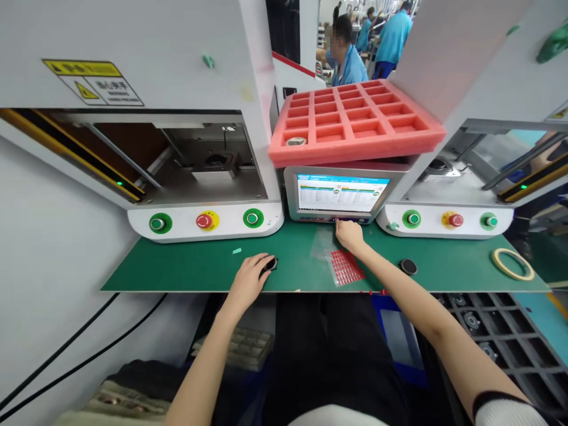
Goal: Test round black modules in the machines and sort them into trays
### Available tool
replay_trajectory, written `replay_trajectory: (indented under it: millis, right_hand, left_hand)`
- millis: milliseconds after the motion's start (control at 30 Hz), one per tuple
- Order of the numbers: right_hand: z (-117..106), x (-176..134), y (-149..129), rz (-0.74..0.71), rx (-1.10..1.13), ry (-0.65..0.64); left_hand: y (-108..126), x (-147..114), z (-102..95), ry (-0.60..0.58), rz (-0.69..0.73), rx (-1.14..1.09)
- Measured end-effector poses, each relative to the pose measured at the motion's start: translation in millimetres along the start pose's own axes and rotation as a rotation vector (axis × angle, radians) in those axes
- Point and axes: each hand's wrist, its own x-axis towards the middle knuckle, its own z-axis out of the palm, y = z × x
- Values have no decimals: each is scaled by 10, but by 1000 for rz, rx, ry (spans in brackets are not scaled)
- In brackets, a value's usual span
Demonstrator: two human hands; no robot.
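My left hand (249,278) rests on the green work surface, its fingers curled around the edge of a small round black part (271,264). Reaching forward, my right hand (350,235) is closed, with its fingertips at the lower frame of a monitor (339,192). Whatever those fingertips pinch or touch is too small to make out. Below that hand lies a clear sheet of small red stickers (346,267), partly under my forearm. A second round black part (407,267) sits to the right of the forearm.
Two white machines with green buttons (252,218) and red stop buttons (204,220) flank the monitor. A pink foam tray (306,148) lies on top of it, one part inside. A tape roll (513,264) sits far right, above a black compartment tray (501,337). Other people work behind.
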Motion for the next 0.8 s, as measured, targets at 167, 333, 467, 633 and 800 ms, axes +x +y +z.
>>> replay_trajectory:
  millis: [167,333,467,633,800]
  right_hand:
    - [-15,-459,-88,25,211,105]
    - [84,-1383,-287,-113,536,201]
    - [146,-1940,-489,-213,1077,480]
    - [85,-2274,-582,-336,1423,551]
    - [-11,-2422,-520,-366,1514,472]
  left_hand:
    - [78,3,66,49,-91,-199]
    - [648,-348,195,-24,-274,-944]
    - [1243,-761,359,-29,-337,-1314]
    - [1609,-1145,471,204,-75,-1114]
    - [1647,-1252,363,283,187,-765]
